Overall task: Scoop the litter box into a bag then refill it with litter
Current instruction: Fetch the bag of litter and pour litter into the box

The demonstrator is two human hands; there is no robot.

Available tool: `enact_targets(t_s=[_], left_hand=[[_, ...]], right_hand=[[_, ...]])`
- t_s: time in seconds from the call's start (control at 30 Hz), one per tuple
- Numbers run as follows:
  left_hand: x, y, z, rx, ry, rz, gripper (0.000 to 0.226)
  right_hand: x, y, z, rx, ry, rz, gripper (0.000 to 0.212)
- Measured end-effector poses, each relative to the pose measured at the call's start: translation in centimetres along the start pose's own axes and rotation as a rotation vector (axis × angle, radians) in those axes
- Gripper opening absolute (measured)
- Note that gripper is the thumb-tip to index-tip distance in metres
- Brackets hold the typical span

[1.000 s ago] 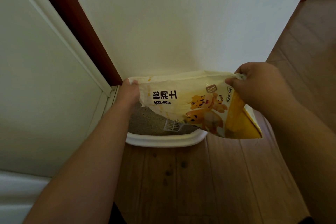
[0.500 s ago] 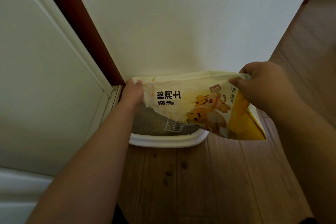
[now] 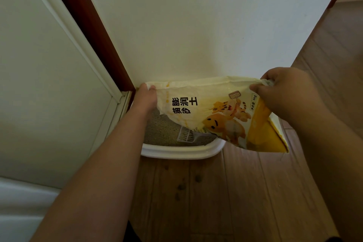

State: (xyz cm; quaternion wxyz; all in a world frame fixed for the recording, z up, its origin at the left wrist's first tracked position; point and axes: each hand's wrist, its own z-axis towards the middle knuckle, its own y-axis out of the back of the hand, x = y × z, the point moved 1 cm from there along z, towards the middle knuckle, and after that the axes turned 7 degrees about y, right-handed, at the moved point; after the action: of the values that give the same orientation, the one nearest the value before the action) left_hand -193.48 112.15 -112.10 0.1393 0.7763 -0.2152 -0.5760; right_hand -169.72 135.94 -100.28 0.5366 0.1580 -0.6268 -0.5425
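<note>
A view looking down from a person's head at both bare forearms reaching forward toward a wall. Between the hands hangs a yellow and white cat litter bag (image 3: 216, 112), printed with cartoon tigers, Chinese characters and "5kg". The bag is turned upside down, so the print reads inverted, and it looks limp and creased.

The left hand (image 3: 145, 98) grips one upper corner of the bag, with the fingers curled round the edge and mostly hidden behind it. The right hand (image 3: 284, 92) pinches the opposite upper corner, thumb on the near face and the fingers folded over a bunched bit of plastic. The bag stretches between them, its top edge level with both hands and its body sagging below and to the right.

Directly under the bag sits a white litter box (image 3: 182, 151) on the wooden floor (image 3: 245, 192), pushed against the white wall (image 3: 196, 25). Grey litter (image 3: 163, 129) fills it. A pale slotted litter scoop (image 3: 188, 135) lies on the litter, partly hidden by the bag's lower edge.

A few small dark pellets (image 3: 181, 186) lie on the floor just in front of the box. A dark red door frame (image 3: 88, 25) runs up the left side beside a white panel (image 3: 39, 65).
</note>
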Motion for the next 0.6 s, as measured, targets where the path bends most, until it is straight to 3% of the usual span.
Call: enact_targets(t_s=[0.23,0.6], left_hand=[[-0.2,0.7,-0.3,-0.053,0.042,0.182,0.043],[0.7,2.3,-0.6,-0.05,0.123,0.154,0.043]], right_hand=[[0.0,-0.1,0.0,0.012,-0.014,0.006,0.029],[1.6,-0.8,-0.1,0.042,0.057,-0.037,0.024]])
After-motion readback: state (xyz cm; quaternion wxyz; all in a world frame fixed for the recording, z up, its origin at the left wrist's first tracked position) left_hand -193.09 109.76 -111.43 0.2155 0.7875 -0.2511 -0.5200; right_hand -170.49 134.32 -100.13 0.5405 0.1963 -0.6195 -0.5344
